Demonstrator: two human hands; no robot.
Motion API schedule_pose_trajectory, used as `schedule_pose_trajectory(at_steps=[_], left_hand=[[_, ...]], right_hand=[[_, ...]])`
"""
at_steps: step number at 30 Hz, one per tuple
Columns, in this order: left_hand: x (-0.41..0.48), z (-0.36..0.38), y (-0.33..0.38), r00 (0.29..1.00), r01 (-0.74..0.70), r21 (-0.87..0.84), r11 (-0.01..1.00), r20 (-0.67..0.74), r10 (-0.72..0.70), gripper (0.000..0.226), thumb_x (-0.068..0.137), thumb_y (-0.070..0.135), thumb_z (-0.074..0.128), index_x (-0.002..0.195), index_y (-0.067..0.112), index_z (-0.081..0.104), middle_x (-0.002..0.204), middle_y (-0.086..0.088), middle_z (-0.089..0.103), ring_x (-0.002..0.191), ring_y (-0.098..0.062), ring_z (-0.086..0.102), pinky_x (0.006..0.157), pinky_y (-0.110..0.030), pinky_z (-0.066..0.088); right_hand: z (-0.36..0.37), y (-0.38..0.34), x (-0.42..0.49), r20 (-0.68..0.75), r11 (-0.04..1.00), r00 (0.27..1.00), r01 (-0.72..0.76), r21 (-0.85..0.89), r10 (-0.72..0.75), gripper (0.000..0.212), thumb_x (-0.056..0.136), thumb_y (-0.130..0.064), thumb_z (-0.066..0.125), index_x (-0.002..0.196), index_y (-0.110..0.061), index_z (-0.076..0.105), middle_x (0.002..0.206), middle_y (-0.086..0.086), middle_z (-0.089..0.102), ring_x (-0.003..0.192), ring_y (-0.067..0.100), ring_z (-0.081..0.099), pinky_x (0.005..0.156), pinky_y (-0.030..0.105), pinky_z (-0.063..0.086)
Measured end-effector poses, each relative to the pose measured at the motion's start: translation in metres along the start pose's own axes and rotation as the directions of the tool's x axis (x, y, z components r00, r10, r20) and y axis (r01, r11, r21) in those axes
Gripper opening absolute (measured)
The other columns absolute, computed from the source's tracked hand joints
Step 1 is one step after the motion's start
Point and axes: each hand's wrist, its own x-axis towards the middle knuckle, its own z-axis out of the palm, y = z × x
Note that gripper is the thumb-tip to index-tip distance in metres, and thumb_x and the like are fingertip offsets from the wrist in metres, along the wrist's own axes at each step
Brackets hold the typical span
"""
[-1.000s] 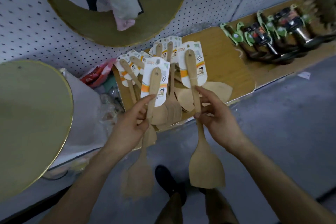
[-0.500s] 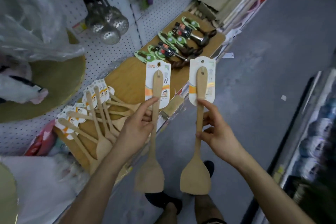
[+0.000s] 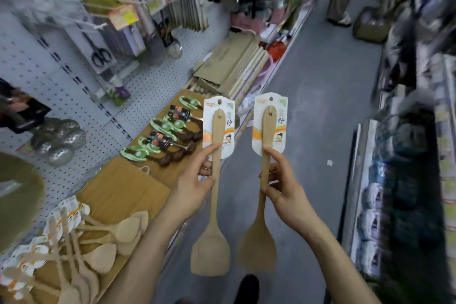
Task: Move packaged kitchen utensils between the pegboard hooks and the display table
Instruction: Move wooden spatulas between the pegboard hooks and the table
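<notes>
My left hand (image 3: pixel 195 184) grips the handle of a wooden spatula (image 3: pixel 214 219) with a white and orange card at its top. My right hand (image 3: pixel 283 187) grips a second carded wooden spatula (image 3: pixel 260 229) the same way. Both spatulas hang blade-down over the aisle floor, side by side, just right of the wooden display table (image 3: pixel 118 192). A pile of several more carded wooden spatulas (image 3: pixel 74 242) lies on the table at the lower left. The white pegboard (image 3: pixel 81 96) with its hooks rises behind the table.
Dark ladles with green cards (image 3: pixel 167 136) lie on the table's far end. Metal strainers (image 3: pixel 59 140) and packaged scissors (image 3: pixel 101 57) hang on the pegboard. Flat cardboard boxes (image 3: pixel 232 66) are stacked beyond the table. Stocked shelves (image 3: pixel 407 180) line the right side of the grey aisle. My shoe (image 3: pixel 246 286) shows below.
Both hands lifted the two spatulas off the pile and carried them rightward over the aisle. The view swung right and up along the pegboard, away from the pile.
</notes>
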Motion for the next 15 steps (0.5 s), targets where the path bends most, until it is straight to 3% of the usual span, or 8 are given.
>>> schedule_pose_trajectory(at_steps=[3,6,12,15], left_hand=[[0.031,0.027,0.026,0.999,-0.037,-0.019,0.999,0.013,0.037,0.083,0.090,-0.017,0.060,0.144,0.047,0.058,0.093,0.012,0.059,0.083,-0.012,0.056,0.088,-0.042,0.055],[0.068,0.051,0.047,0.996,-0.082,-0.018,0.997,0.041,0.082,0.084,0.090,-0.016,0.060,0.142,0.051,0.058,0.089,0.025,0.056,0.082,-0.007,0.056,0.087,-0.031,0.053],[0.164,0.099,0.071,0.988,-0.106,-0.040,0.994,0.112,0.110,0.089,0.091,-0.017,0.057,0.134,0.061,0.059,0.089,0.022,0.053,0.080,-0.009,0.052,0.080,-0.017,0.048],[0.219,0.127,0.077,0.984,-0.113,-0.052,0.992,0.135,0.119,0.086,0.089,-0.016,0.057,0.141,0.054,0.057,0.096,0.014,0.056,0.083,-0.011,0.056,0.081,-0.018,0.050]], right_hand=[[-0.043,-0.005,0.021,-0.057,1.000,0.998,0.015,-0.019,-0.016,0.086,0.101,0.011,0.055,0.153,-0.056,0.038,0.107,-0.009,0.059,0.095,0.023,0.059,0.091,0.037,0.058],[-0.081,-0.011,0.043,-0.101,0.999,0.994,0.033,-0.036,-0.037,0.087,0.100,0.012,0.052,0.152,-0.057,0.038,0.105,-0.003,0.060,0.093,0.024,0.057,0.091,0.040,0.056],[-0.140,0.006,0.098,-0.171,0.997,0.985,0.002,-0.082,-0.016,0.087,0.100,0.013,0.049,0.154,-0.055,0.036,0.105,-0.001,0.058,0.093,0.029,0.057,0.092,0.050,0.056],[-0.168,0.020,0.136,-0.188,0.994,0.982,-0.029,-0.108,0.009,0.086,0.101,0.012,0.049,0.154,-0.054,0.035,0.103,-0.001,0.060,0.093,0.027,0.059,0.092,0.051,0.056]])
